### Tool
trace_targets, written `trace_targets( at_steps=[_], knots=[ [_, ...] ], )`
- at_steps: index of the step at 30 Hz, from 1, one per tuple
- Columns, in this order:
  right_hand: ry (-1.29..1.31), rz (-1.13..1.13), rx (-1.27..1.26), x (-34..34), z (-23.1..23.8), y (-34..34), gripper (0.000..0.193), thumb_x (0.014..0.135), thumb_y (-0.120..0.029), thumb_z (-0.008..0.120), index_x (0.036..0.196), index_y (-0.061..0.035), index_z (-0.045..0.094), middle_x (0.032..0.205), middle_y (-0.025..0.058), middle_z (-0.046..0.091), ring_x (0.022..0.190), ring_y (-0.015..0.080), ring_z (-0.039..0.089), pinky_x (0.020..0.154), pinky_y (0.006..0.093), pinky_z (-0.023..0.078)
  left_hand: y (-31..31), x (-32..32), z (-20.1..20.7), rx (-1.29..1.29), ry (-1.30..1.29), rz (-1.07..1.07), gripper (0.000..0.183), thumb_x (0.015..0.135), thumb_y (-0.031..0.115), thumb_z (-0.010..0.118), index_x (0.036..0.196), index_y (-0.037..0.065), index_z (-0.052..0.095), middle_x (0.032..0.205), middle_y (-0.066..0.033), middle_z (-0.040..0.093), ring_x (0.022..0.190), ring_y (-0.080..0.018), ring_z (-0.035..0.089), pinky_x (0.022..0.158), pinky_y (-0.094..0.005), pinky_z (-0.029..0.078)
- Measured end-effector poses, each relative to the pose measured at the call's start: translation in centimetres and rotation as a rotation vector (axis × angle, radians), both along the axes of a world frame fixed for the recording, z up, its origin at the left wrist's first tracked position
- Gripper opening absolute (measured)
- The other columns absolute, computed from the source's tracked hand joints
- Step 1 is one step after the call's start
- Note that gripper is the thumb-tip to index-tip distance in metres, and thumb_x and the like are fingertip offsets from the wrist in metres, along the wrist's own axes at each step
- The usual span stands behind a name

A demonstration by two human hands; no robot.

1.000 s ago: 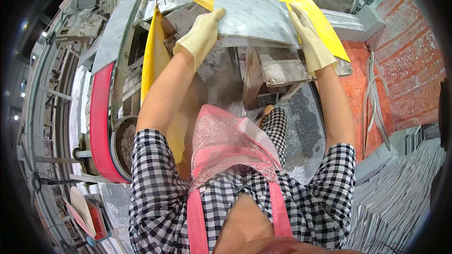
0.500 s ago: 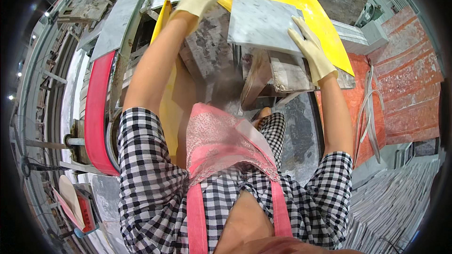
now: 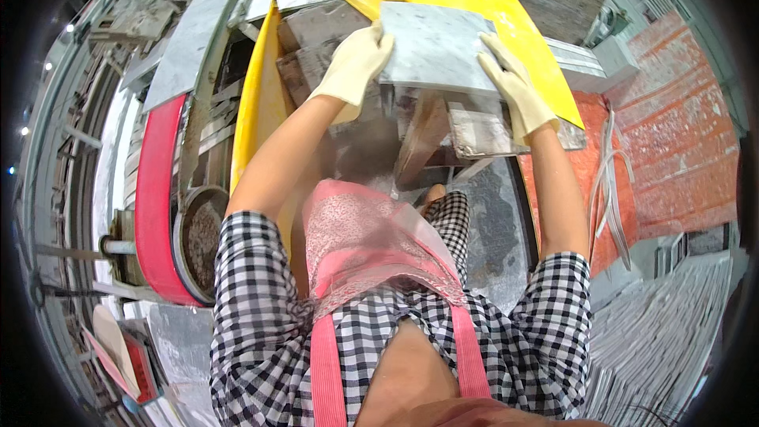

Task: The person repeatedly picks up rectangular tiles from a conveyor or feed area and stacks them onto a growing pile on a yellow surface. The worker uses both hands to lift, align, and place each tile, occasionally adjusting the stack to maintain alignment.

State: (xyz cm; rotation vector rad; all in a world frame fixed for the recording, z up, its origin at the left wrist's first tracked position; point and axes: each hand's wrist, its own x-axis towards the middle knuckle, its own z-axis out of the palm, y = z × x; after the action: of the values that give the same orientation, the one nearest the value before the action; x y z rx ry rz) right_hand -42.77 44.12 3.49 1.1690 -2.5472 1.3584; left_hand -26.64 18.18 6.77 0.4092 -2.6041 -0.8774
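Observation:
A grey-white marble tile (image 3: 435, 46) with faint dark veins lies in front of me, between my two gloved hands. My left hand (image 3: 356, 65), in a cream rubber glove, closes on the tile's left edge with its fingertips at the far left corner. My right hand (image 3: 512, 83), gloved alike, holds the right edge, with fingers along the side and over the rim. The undersides of both grips are hidden. Below the tile's near edge shows a worn, pale-stained wooden block (image 3: 480, 128).
A yellow sheet (image 3: 490, 4) lies behind the tile; another yellow panel (image 3: 257, 99) stands left. Further left is a red belt (image 3: 160, 198) beside a long grey slab (image 3: 194, 39). Orange sheeting (image 3: 672, 126) with loose pale straps (image 3: 609, 182) spreads right. Stacked thin slabs (image 3: 664, 332) are lower right.
My left hand has come down from above and left of the tile to its left edge. My right hand stays at the right edge. The whole view has shifted slightly.

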Motion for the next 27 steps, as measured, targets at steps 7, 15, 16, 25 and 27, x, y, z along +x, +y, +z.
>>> trace_targets(
  at_steps=[7,15,16,25,27],
  knots=[
    [-0.058,-0.049,-0.065,0.9,0.8,0.5,0.041,0.093,-0.022,0.071,0.129,-0.0037,0.064,0.136,0.0177,0.062,0.128,0.0263,0.057,0.108,0.0337,0.042,3.5,1.6,-0.1,0.068,-0.008,0.084,0.064,0.097,0.039,0.043,0.145,-0.003,0.041,0.13,-0.0285,0.06,0.121,-0.0411,0.058,0.104,-0.0459,0.044],
    [-0.031,-0.1,-0.057,0.7,0.2,-0.1,0.048,0.096,-0.025,0.067,0.136,-0.0002,0.058,0.14,0.0173,0.059,0.133,0.0271,0.052,0.112,0.0353,0.038,2.1,0.9,-0.5,0.201,0.049,-0.001,0.059,0.092,0.038,0.053,0.131,-0.006,0.049,0.12,-0.0328,0.063,0.115,-0.0438,0.061,0.101,-0.0459,0.046],
    [0.101,-0.13,-0.009,0.6,0.4,-0.1,0.053,0.097,-0.028,0.066,0.14,-0.0008,0.054,0.144,0.0185,0.055,0.137,0.0297,0.049,0.114,0.0362,0.036,1.7,0.7,-0.7,0.169,0.031,-0.014,0.062,0.092,0.038,0.054,0.133,-0.007,0.048,0.118,-0.0339,0.063,0.114,-0.0447,0.061,0.101,-0.0461,0.046],
    [0.509,0.098,0.46,3.6,4.3,3.6,0.044,0.105,-0.014,0.043,0.148,-0.0082,0.046,0.159,0.0131,0.038,0.149,0.0236,0.032,0.121,0.0347,0.027,3.0,-1.0,-1.0,0.265,0.056,-0.122,0.077,0.091,0.038,0.054,0.14,-0.017,0.034,0.117,-0.0339,0.063,0.114,-0.0435,0.061,0.098,-0.0467,0.047],
    [0.622,0.18,0.387,3.7,4.8,3.6,0.042,0.102,-0.01,0.047,0.143,-0.0135,0.053,0.159,0.0147,0.039,0.146,0.0252,0.037,0.121,0.0354,0.027,3.2,-0.5,-0.8,0.312,0.063,-0.106,0.075,0.092,0.037,0.052,0.139,-0.018,0.035,0.117,-0.0343,0.062,0.113,-0.0434,0.061,0.097,-0.0462,0.047]
  ],
)
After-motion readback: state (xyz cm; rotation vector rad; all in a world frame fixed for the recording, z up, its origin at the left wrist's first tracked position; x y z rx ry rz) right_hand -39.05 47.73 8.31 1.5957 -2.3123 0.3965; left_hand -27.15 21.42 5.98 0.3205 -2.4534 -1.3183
